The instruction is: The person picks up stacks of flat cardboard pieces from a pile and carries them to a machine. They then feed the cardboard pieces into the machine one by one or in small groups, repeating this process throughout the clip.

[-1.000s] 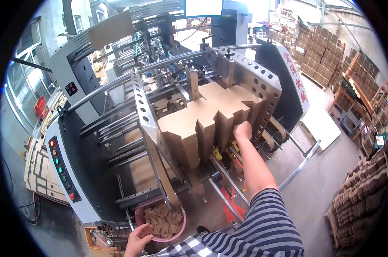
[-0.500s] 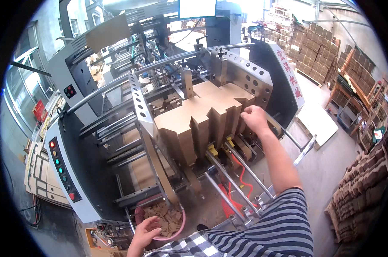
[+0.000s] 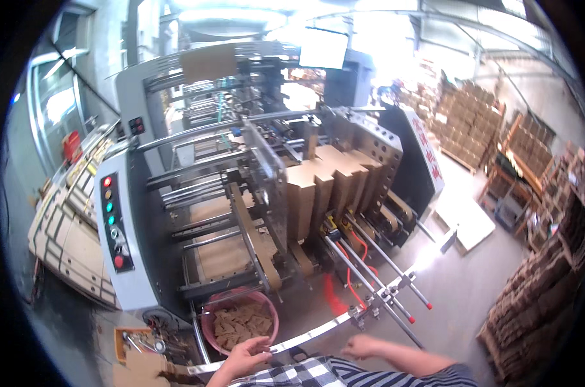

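Note:
My left hand (image 3: 248,357) hovers at the lower middle, its fingers stretched out and holding nothing, beside a white rail (image 3: 318,331) and the rim of a pink bucket (image 3: 277,322) of cardboard scraps (image 3: 242,324). Low in front of my body is my right hand (image 3: 365,346), blurred, so whether its fingers are open or closed is unclear. It is apart from the cardboard. Beyond both hands, a stack of brown notched cardboard blanks (image 3: 334,169) stands upright in the machine, between a metal side plate (image 3: 267,174) and a perforated plate (image 3: 377,142).
Metal rods with red tips (image 3: 396,293) jut toward me, with red air hoses (image 3: 352,271) beneath. A button panel (image 3: 115,222) is on the machine's left side. Stacked cardboard (image 3: 534,309) stands at right, near a white board (image 3: 463,222) on the floor.
My right hand has left the right side of the cardboard stack and dropped back near my body. The view has shifted, and my left hand now appears slightly lower and farther right.

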The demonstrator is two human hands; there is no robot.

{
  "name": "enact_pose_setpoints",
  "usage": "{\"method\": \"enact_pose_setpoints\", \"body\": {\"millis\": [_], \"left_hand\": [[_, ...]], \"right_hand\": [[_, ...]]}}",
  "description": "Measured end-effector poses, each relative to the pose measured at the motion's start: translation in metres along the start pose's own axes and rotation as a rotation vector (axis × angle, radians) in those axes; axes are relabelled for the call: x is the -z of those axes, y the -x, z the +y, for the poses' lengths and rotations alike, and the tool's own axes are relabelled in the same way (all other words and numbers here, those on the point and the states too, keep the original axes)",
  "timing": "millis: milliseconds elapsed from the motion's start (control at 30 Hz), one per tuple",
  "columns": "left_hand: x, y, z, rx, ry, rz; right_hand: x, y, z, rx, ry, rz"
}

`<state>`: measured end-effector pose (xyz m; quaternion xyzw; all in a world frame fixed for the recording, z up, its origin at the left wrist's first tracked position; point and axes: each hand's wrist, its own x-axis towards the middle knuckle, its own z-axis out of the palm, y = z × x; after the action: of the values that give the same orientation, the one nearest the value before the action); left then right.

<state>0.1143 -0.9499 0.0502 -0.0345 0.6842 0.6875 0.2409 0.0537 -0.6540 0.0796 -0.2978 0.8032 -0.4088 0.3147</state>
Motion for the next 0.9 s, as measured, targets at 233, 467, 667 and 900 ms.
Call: {"method": "enact_pose_setpoints", "body": {"millis": [233, 467, 667, 900], "left_hand": [[-0.015, 0.010, -0.061, -0.080, -0.147, -0.117], [-0.023, 0.005, -0.081, -0.216, -0.434, -0.123], [-0.036, -0.018, -0.068, -0.281, -0.309, -0.241], [-0.053, -0.064, -0.099, -0.297, -0.223, -0.503]], "right_hand": [[-0.051, 0.026, 0.044, -0.180, -0.022, 0.194], [-0.068, 0.014, 0.064, -0.130, 0.021, 0.020], [-0.091, -0.060, 0.042, 0.089, 0.002, -0.117], [-0.091, -0.072, 0.054, 0.074, 0.006, -0.142]]}}
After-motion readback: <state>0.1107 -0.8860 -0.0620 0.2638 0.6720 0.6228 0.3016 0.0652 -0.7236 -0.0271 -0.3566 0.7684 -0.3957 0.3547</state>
